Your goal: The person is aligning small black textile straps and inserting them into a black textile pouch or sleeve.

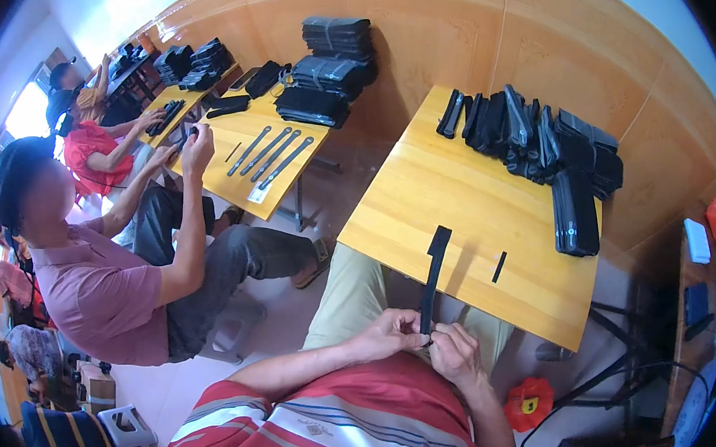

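A tan, wood-patterned wall [442, 12] stands behind the yellow wooden surface [406, 194], the landmark for every place here; to its left is a 2nd yellow surface [257, 120], well apart from it; also left of the landmark sits a co-worker in a mauve shirt [100, 289], both hands raised at the 2nd surface's edge; tall stacks of black bundles [332, 68] stand on that 2nd surface, on the side toward the wall.

A row of black bundles [498, 126] lines the landmark surface's wall side; at the row's right end, a dark block-shaped bundle [574, 213] lies near the surface's right edge; a red flower-shaped object [529, 404] is below the surface's near right corner.

The black strap [433, 281] slants up across the landmark surface's near edge, its wider tip above the wood and its lower end in front of that edge; the left hand [391, 333] pinches this lower end between thumb and fingers; the right hand [456, 353] is curled beside it, fingertips at the same end, though its exact grip seems partly hidden.

Left of the landmark, 4 dark strips [285, 163] lie on the 2nd surface; smallest, 1 short black strip [500, 267] lies on the landmark surface, right of the strap.
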The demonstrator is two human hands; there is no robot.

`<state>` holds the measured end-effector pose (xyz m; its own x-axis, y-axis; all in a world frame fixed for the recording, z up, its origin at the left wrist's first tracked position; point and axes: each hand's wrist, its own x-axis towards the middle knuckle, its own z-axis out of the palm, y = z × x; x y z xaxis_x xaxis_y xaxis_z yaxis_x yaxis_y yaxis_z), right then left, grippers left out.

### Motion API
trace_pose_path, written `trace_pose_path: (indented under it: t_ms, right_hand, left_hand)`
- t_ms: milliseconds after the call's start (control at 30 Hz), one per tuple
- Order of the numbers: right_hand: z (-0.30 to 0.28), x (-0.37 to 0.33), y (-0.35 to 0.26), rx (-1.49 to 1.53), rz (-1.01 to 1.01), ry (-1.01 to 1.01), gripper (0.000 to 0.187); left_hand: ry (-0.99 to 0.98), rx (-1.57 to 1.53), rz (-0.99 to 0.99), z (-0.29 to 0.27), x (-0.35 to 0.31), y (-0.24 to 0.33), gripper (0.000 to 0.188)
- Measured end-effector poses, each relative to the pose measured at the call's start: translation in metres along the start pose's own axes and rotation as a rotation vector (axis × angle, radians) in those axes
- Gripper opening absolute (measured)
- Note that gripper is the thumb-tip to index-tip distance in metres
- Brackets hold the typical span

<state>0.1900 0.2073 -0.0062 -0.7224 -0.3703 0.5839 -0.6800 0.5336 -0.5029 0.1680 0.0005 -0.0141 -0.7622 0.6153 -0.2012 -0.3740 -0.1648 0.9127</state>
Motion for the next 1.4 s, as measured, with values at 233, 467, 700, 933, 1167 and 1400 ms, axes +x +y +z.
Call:
trace_pose_path:
  t_ms: [233,467,700,933,1167,1400]
  right_hand:
    - [-0.012,-0.018,-0.007,0.584,0.483,-0.056,0.021]
    - [0.007,-0.029,0.001,0.691,0.546,-0.042,0.016]
    - [0.008,-0.005,-0.016,0.361,0.287,-0.137,0.017]
    - [0.025,0.009,-0.029,0.031,0.026,-0.117,0.024]
    - [0.04,0.018,-0.029,-0.134,0.078,-0.206,0.018]
    - [0.028,0.036,-0.025,0.215,0.173,-0.313,0.009]
  left_hand:
    - [0.056,0.001,0.08,0.012,-0.001,0.012,0.007]
    - [-0.086,0.119,-0.006,-0.008,-0.007,0.0,0.016]
    - [-0.091,0.039,0.003,-0.022,-0.016,-0.003,0.021]
    - [0.016,-0.182,-0.05,-0.032,-0.026,-0.004,0.029]
    - [0.085,-0.191,0.03,-0.034,-0.023,-0.007,0.037]
    - [0.004,-0.201,-0.02,-0.045,-0.03,-0.002,0.03]
